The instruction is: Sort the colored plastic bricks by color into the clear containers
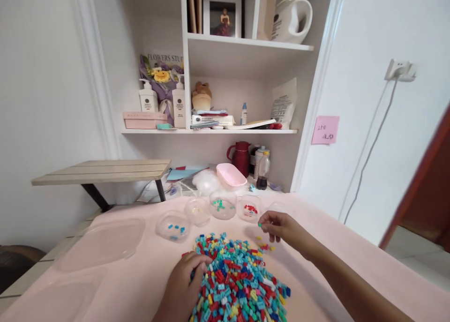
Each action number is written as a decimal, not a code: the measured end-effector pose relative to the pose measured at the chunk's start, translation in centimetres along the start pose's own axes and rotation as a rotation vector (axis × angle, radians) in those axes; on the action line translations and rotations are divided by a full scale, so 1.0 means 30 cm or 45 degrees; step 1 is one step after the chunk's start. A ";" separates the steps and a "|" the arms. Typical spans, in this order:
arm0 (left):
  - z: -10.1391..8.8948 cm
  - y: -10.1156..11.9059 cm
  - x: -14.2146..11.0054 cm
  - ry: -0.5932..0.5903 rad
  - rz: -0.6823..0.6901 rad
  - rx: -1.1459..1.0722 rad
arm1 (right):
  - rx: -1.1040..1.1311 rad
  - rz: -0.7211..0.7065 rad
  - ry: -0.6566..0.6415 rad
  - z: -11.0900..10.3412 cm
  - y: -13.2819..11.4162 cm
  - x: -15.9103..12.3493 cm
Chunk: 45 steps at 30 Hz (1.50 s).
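Note:
A heap of small coloured toy building bricks point(239, 275) lies on the pink tabletop. My right hand point(281, 227) is raised beyond the heap's far right side, pinching a small green brick point(259, 225) between thumb and fingertips. My left hand point(186, 280) rests against the heap's left edge, fingers curled and thumb drawn in; what they may hold is hidden. Clear bowls stand behind the heap: one with blue bricks point(175, 237), one with a little yellow point(197, 223), one with green bricks point(222, 216), one with red bricks point(242, 216). A few loose bricks point(265, 245) lie under my right hand.
Another clear bowl point(279, 206) sits partly behind my right hand. Clear lids or trays point(101, 242) lie at the left. Farther back are a pink basin point(231, 175), a red jug point(241, 155), a bottle point(263, 172) and white shelves point(228, 131). A wooden stand point(105, 169) is at back left.

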<state>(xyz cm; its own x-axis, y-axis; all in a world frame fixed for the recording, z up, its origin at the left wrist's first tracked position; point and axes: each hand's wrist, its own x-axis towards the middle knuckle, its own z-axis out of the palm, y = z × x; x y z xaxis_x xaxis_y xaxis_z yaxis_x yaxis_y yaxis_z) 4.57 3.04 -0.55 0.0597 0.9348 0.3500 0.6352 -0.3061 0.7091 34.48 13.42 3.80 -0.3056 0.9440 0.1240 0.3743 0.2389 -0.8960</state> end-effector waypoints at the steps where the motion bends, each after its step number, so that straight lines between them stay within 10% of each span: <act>1: 0.000 0.000 -0.001 0.003 0.000 -0.005 | -0.027 -0.042 0.047 0.000 -0.037 0.028; 10: 0.005 -0.018 0.003 -0.023 0.054 0.059 | -0.168 -0.270 0.451 0.080 -0.217 0.296; 23: 0.007 -0.031 0.019 0.009 -0.003 0.072 | -0.288 0.060 0.403 0.004 0.012 -0.038; 30: 0.005 -0.041 0.021 0.028 -0.015 0.125 | -0.750 0.096 0.176 -0.013 0.089 -0.072; 45: -0.011 0.000 0.016 0.018 0.002 0.096 | -0.729 0.081 0.086 -0.019 0.157 -0.062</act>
<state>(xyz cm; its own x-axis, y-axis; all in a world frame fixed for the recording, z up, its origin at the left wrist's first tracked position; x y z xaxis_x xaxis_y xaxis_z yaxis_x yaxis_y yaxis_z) 4.34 3.44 -0.18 0.0505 0.9315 0.3601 0.6914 -0.2928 0.6605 37.31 12.93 -0.41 -0.2174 0.9685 0.1212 0.8100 0.2482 -0.5313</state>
